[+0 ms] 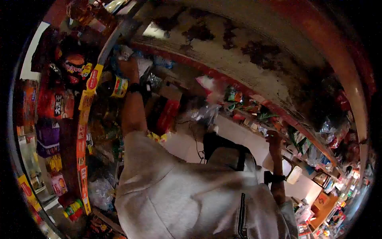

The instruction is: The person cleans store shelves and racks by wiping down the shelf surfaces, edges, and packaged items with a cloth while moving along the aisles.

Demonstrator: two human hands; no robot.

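Observation:
At the upper left, my left hand is raised among the shelf goods, its fingers closed around something pale that is too dim to make out. A dark band circles that wrist, and a yellow and green packet is beside it. My right hand hangs in the air at the right, fingers loosely curled and apart, holding nothing. Behind it lies a pale floor. Another dark band is on my right wrist.
Packed shelves with a yellow and red label strip run down the left. A red box is near my left forearm. A long shelf edge crosses to the right, with many packets along it. A dark bag is by my body.

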